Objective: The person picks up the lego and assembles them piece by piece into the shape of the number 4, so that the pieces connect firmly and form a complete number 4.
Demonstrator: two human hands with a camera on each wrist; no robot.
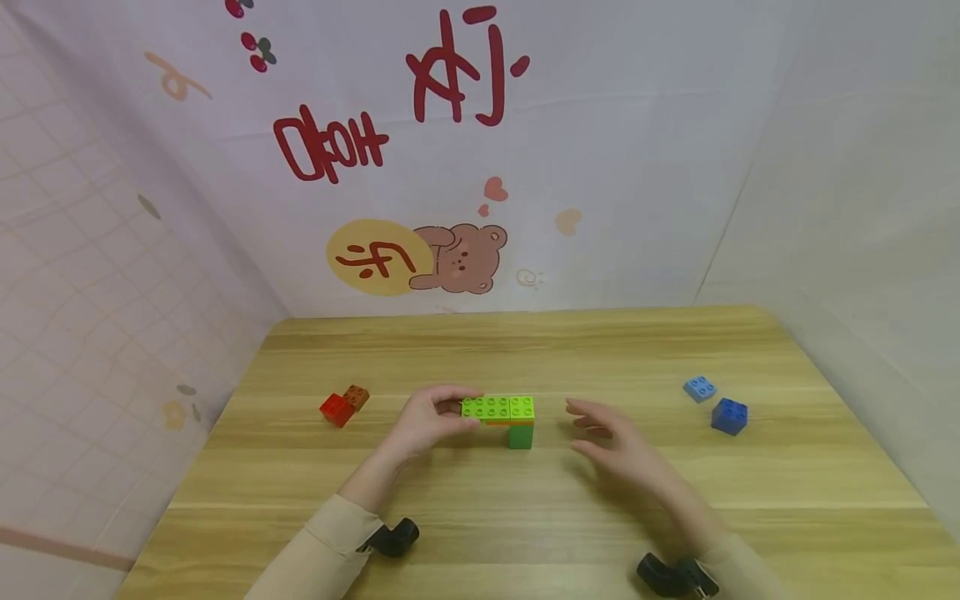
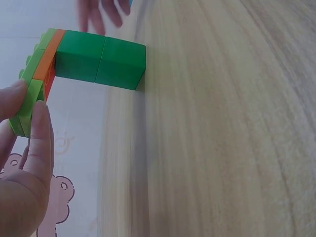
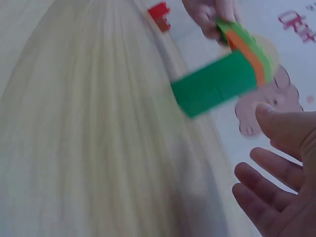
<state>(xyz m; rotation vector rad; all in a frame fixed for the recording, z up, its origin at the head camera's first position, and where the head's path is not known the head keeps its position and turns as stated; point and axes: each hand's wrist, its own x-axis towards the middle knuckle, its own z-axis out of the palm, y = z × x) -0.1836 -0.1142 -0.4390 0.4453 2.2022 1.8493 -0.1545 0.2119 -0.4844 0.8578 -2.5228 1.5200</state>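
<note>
I had left hand pinching one end of the lime-and-orange bar | green bricks stood under the other | right hand hung nearby, fingers kinda loose

The left hand is pinching the near end of a lime-green layer, whose studs are pointing left in this sideways view. An orange layer is lying flush against it. Projecting from that, 2 dark green blocks are standing joined, the outer 1 seeming to be resting on the wooden table. Blurred fingers of the right hand are showing near them. Behind, a pale wall is bearing a pinkish-brown printed figure.
</note>
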